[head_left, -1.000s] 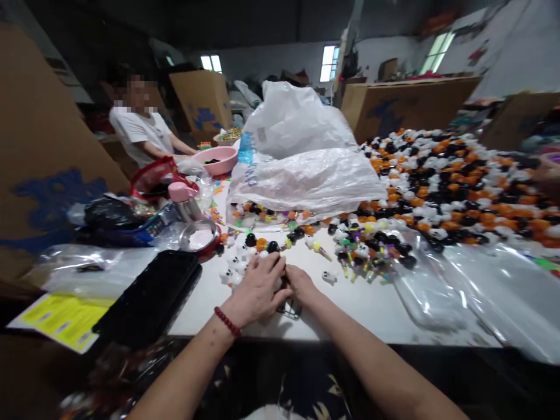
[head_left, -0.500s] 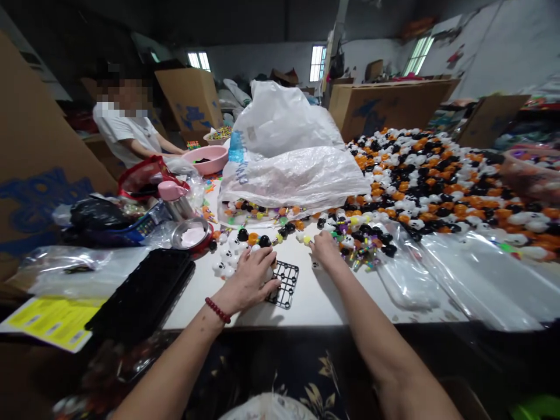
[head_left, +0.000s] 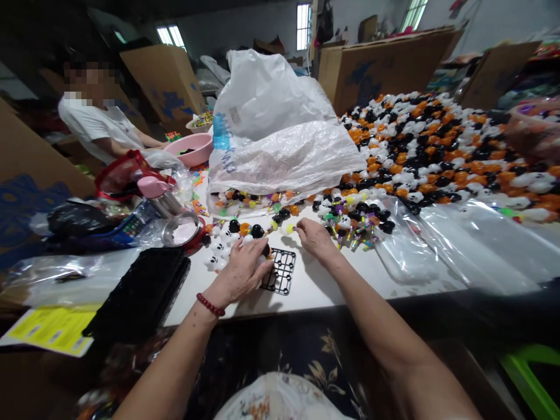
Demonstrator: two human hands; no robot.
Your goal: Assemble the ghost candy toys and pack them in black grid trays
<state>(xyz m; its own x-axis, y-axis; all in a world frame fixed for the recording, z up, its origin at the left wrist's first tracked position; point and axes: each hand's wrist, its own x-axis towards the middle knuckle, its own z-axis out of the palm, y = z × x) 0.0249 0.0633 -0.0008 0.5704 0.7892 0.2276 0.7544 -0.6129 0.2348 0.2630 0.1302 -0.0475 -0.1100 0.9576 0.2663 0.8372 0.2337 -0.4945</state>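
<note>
My left hand point(head_left: 246, 263) is curved over the left side of a black plastic grid point(head_left: 284, 271) lying on the white tabletop. Its thumb rests on the grid, and white round toy heads partly show under the fingers. Beside this hand sit several white toy heads with black faces point(head_left: 217, 249). My right hand point(head_left: 315, 238) pinches a small stick-like toy with a pale yellow end point(head_left: 289, 229), just above the table. To its right lies a loose pile of small colourful toys point(head_left: 356, 219) with black, white and purple parts.
A white plastic sack point(head_left: 280, 131) stands behind the hands. A large heap of orange, black and white heads point(head_left: 420, 151) fills the back right. Clear bags point(head_left: 476, 245) lie right, black trays point(head_left: 140, 291) left. A metal bowl point(head_left: 199, 228) is nearby. Another person point(head_left: 102, 128) works beyond.
My right hand has drawn the small yellow-ended toy leftward, off the edge of the pile. My left hand stays over the grid. The camera view has tilted down slightly.
</note>
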